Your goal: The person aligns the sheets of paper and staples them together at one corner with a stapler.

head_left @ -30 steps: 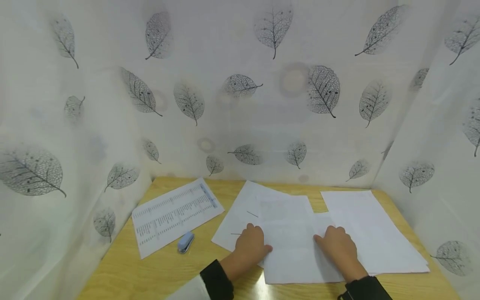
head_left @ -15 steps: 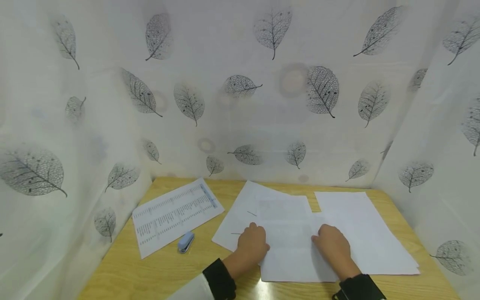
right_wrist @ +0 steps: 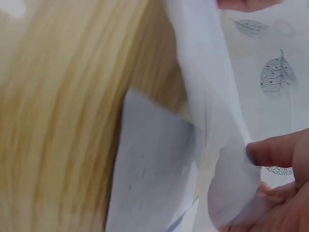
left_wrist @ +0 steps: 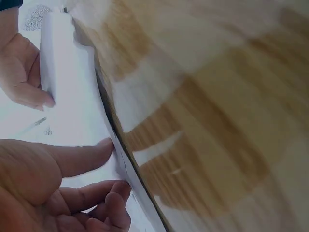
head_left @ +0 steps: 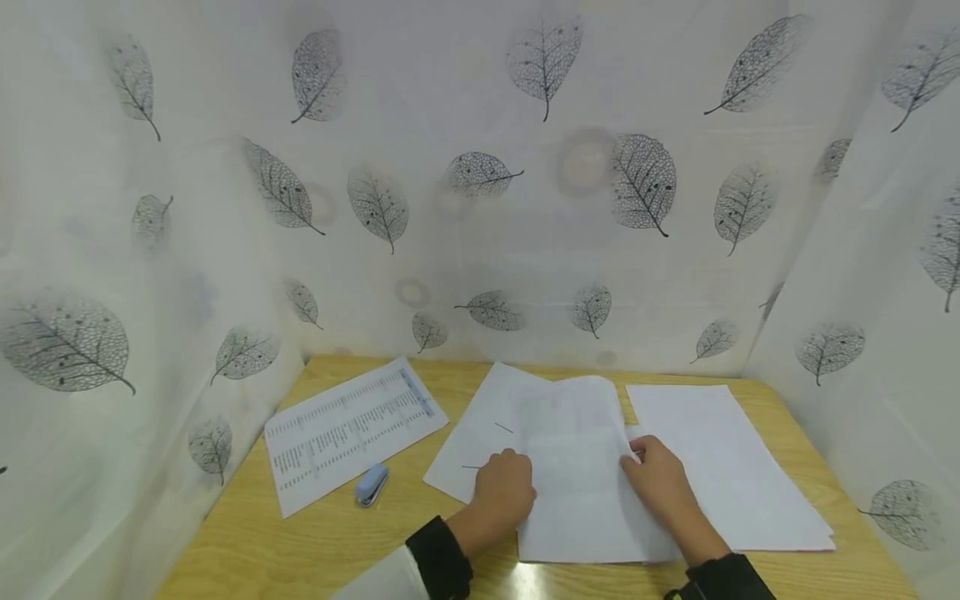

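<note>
White sheets of paper (head_left: 573, 492) stand slightly bowed above the table in the middle of the head view, their far edge raised. My left hand (head_left: 504, 492) pinches their left edge; in the left wrist view its thumb (left_wrist: 87, 158) lies on the paper with the other fingers curled at the edge. On the opposite side my right hand (head_left: 660, 487) grips the right edge between thumb and fingers. The right wrist view shows that thumb (right_wrist: 273, 150) against the curved sheet (right_wrist: 212, 92). A sheet with short black lines (head_left: 468, 442) lies under and left of the held paper.
A small blue stapler (head_left: 371, 484) lies on the wooden table (head_left: 300, 550), beside a printed list (head_left: 352, 437) at the left. Blank white paper (head_left: 738, 475) is stacked at the right. Leaf-patterned curtain (head_left: 480, 233) surrounds the back and sides.
The held sheets have lifted and bowed at their far edge. My right hand has shifted left, its fingers now on the edge. The right stack slid slightly left.
</note>
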The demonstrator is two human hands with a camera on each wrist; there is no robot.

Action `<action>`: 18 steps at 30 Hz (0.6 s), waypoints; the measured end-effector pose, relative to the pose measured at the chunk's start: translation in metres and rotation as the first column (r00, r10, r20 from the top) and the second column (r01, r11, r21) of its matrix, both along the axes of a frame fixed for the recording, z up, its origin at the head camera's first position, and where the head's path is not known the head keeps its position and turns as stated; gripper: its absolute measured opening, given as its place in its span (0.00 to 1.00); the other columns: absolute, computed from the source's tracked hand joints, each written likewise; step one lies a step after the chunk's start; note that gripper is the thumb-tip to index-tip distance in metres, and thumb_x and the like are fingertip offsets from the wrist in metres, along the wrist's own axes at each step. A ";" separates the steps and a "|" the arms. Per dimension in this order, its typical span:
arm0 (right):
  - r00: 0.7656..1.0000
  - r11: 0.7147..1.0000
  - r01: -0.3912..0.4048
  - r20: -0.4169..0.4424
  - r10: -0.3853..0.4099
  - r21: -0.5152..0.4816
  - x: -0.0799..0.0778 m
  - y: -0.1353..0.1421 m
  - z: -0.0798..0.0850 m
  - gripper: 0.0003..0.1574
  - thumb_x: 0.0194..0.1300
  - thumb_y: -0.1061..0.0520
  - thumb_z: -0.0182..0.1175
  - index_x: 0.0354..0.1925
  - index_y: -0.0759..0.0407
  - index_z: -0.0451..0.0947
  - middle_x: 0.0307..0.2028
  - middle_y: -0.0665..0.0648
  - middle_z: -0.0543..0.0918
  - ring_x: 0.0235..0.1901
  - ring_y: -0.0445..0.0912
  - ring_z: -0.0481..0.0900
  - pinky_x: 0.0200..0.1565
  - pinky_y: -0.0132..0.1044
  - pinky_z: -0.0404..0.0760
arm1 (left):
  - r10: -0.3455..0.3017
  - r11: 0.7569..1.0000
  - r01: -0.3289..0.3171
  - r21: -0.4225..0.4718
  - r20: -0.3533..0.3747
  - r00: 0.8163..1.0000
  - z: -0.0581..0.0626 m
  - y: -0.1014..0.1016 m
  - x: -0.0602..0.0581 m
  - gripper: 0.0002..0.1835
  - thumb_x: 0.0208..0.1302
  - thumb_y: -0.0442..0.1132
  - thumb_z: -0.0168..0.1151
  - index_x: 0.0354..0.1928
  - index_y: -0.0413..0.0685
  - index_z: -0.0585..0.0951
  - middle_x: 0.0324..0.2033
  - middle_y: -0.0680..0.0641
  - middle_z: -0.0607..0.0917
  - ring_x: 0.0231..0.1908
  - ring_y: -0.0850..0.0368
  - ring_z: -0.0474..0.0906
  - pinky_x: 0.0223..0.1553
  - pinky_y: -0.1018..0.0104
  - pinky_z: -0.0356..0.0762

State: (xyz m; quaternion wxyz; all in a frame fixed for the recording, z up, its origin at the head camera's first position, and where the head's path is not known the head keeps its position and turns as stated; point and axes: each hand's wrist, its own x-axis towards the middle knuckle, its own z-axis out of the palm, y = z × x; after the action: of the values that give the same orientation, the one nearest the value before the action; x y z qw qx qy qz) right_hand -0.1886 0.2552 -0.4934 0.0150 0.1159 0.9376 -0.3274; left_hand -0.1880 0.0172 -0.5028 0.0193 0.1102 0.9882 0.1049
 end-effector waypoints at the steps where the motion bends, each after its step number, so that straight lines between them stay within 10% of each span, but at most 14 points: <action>1: 1.000 0.999 0.007 -0.004 -0.007 -0.048 0.001 0.000 0.002 0.26 0.70 0.55 0.57 0.57 0.75 0.72 0.48 0.73 0.82 0.48 0.61 0.81 0.48 0.56 0.79 | 0.000 1.000 0.000 0.017 0.008 1.000 -0.001 -0.002 -0.001 0.14 0.58 0.45 0.75 0.33 0.40 0.84 0.28 0.45 0.78 0.31 0.49 0.78 0.29 0.55 0.81; 8: 0.999 0.956 0.050 0.034 -0.041 -0.289 0.011 0.000 0.014 0.34 0.72 0.56 0.58 0.67 0.76 0.62 0.57 0.77 0.77 0.56 0.65 0.79 0.56 0.57 0.76 | 0.011 0.958 -0.056 0.281 0.157 0.988 0.006 -0.031 -0.015 0.29 0.67 0.56 0.67 0.47 0.31 0.77 0.32 0.40 0.80 0.29 0.50 0.76 0.29 0.54 0.77; 13: 0.994 0.909 0.087 0.092 -0.054 -0.407 0.021 -0.001 0.021 0.39 0.74 0.54 0.59 0.70 0.74 0.57 0.62 0.77 0.73 0.57 0.64 0.79 0.53 0.53 0.80 | -0.002 0.856 -0.175 0.487 0.342 0.940 0.018 -0.053 -0.024 0.43 0.69 0.55 0.65 0.71 0.29 0.63 0.51 0.32 0.83 0.47 0.43 0.83 0.50 0.46 0.80; 18: 0.993 0.875 0.087 0.112 -0.038 -0.476 0.033 -0.009 0.025 0.38 0.71 0.55 0.63 0.69 0.71 0.59 0.59 0.74 0.78 0.45 0.52 0.85 0.42 0.45 0.84 | -0.050 0.740 -0.218 0.636 0.375 0.925 0.024 -0.068 -0.018 0.38 0.65 0.41 0.70 0.71 0.35 0.64 0.40 0.43 0.82 0.34 0.51 0.82 0.37 0.54 0.82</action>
State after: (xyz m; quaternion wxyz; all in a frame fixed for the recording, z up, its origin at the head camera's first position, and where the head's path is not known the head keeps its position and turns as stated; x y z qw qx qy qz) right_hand -0.1552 0.2465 -0.4687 0.0790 0.1550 0.8211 -0.5436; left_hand -0.2059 -0.0511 -0.4789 0.1587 0.0426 0.8669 0.4707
